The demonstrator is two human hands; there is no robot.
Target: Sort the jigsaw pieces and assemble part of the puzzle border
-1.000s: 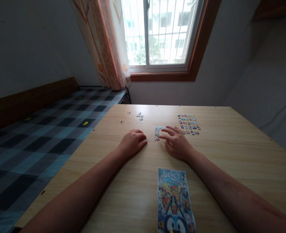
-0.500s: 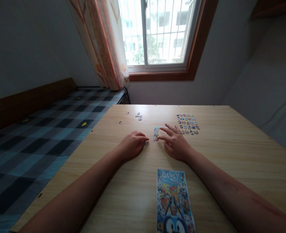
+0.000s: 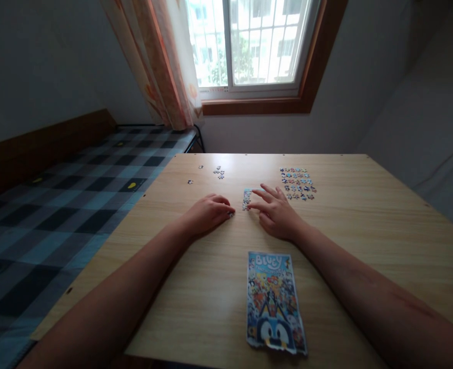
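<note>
My left hand [image 3: 213,213] rests on the wooden table with its fingers closed at a small puzzle piece [image 3: 231,213], partly hidden under the fingertips. To its right, my right hand [image 3: 275,211] lies with fingers spread over a joined section of jigsaw puzzle [image 3: 246,199], covering much of it. The left strip of that section shows past the fingertips. Nearer to me lies a colourful picture sheet [image 3: 274,302] with the word "Bluey" and a blue cartoon dog, its bottom edge ragged.
Loose puzzle pieces [image 3: 297,183] lie in rows at the back right of the table [image 3: 195,318]. A cluster of pieces [image 3: 219,172] and two single ones sit at the back left. A bed [image 3: 76,195] with a checked cover stands left, below a curtained window [image 3: 264,46].
The view has tipped down, so everything sits higher and the sheet's bottom edge now shows. Both hands stay in nearly the same place on the table.
</note>
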